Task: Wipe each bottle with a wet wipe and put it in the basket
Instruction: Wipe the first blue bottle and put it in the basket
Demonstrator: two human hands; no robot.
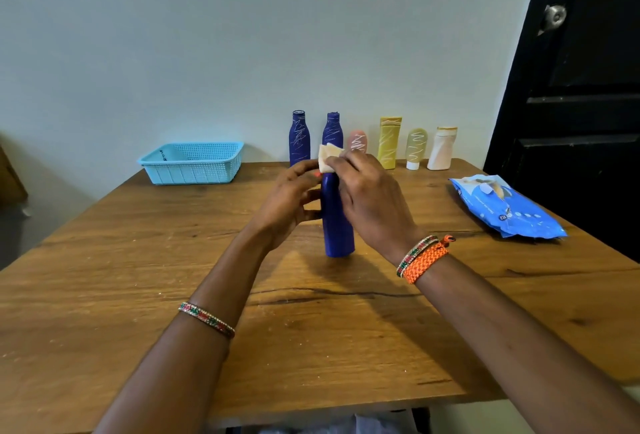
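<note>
Your right hand point(369, 198) pinches a folded wet wipe point(329, 158) against the top of a blue bottle point(336, 222), fingers curled over the wipe. The bottle stands upright on the wooden table point(138, 295), roughly mid-table, its cap hidden under wipe and fingers. Your left hand point(289, 206) sits on the bottle's left side, fingers curled toward the neck and upper body. Looks like it steadies the bottle, but I can't tell how firm the contact is.

Back row along the wall, left to right: two scribbled dark blue bottles point(299, 139), point(332, 130), a small pink bottle point(357, 141) partly behind your right hand, a yellow tube point(388, 144), a pale green tube point(415, 147), a white bottle point(442, 149). All upright, all with scribble marks except the white one, which I can't make out.

Light blue basket point(194, 163) sits at the table's far left, well apart from the bottle you hold. Blue wipes pack point(505, 205) lies flat at the right edge.
</note>
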